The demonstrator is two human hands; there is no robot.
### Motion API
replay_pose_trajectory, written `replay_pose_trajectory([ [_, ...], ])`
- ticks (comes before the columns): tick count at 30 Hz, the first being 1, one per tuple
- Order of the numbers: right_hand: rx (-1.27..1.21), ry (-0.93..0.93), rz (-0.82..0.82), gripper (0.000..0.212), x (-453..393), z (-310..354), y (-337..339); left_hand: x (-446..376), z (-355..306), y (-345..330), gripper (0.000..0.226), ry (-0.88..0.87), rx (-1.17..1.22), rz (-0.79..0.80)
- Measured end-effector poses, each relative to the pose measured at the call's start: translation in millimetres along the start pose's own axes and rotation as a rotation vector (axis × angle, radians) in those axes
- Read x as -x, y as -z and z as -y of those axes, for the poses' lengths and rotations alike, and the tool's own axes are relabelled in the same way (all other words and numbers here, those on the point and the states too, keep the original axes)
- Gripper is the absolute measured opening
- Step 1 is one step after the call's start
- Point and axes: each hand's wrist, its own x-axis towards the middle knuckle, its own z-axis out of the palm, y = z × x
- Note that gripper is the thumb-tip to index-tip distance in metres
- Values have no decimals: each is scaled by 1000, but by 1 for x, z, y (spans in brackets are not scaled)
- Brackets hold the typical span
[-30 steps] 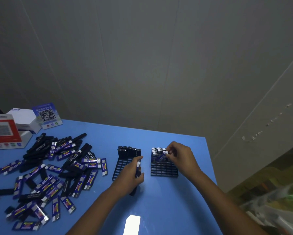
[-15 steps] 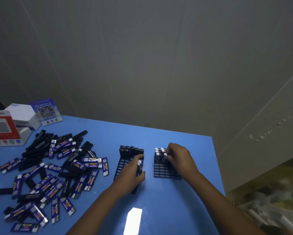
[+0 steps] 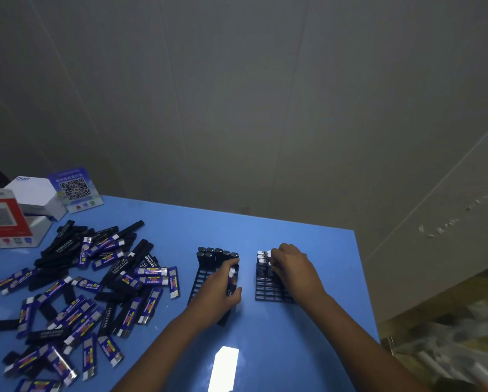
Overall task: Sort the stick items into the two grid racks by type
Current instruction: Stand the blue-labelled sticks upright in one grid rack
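head view: blue table [image 3: 307,335], two black grid racks side by side, big loose pile to the left
left hand [image 3: 214,295]: fingers curled round a small bunch of sticks [image 3: 231,281], one white-capped purple, at least one black poking out below the palm; held over the near part of the left rack [image 3: 200,281]
right hand [image 3: 293,270]: fingers bent down over the far rows of the right rack [image 3: 268,290], among the white-capped sticks [image 3: 262,257]; can't tell if it pinches one or only presses
left rack fill: black sticks [image 3: 217,254] upright in the far row, rest of the cells bare
right rack fill: white-capped ones at the far left corner only
pile [image 3: 76,284]: black and purple-labelled sticks mixed, lying flat, overlapping, well apart from the racks
handling guess: light, rigid, smooth wrappers likely a bit slippery; not fragile
where to grip: mid-body or near the cap, thumb and fingertips, leaving the lower end free to drop into a cell
risk guess: the bunch in the left hand could slip while one is fed out
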Motion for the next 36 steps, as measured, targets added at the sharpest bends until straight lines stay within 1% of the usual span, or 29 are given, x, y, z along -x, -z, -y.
replay_pose_trajectory([
  [6, -7, -1, -19, 2, 1, 0, 1, 2, -2, 1, 62, -3, 5, 0],
  [8, -64, -25, -6, 4, 1, -1, 3, 4, -2, 1, 62, -10, 2, -1],
  [10, -203, -55, -18, 7, 3, 3, 7, 5, -2, 1, 62, -18, -7, -4],
  [12, -456, -108, -14, 10, 7, 12, 15, 6, -4, 1, 63, -22, -16, -6],
  [14, -748, -145, 73, 11, 13, 24, 24, 8, -6, -1, 63, -31, -20, -4],
  [15, -847, -142, 124, 10, 15, 27, 27, 8, -8, -2, 63, -32, -16, 2],
  [17, -933, -122, 181, 11, 20, 31, 28, 9, -12, -5, 65, -34, -3, 23],
  [24, -995, -141, 202, 17, 36, 37, 25, 14, -20, -18, 70, -125, 20, 82],
  [28, -1011, -160, 204, 18, 44, 38, 30, 18, -22, -21, 74, -136, 7, 91],
  [31, -1002, -157, 206, 17, 47, 37, 32, 22, -25, -21, 77, -133, 7, 88],
  [36, -1004, -133, 188, 13, 46, 36, 38, 25, -33, -17, 74, -149, 34, 80],
])
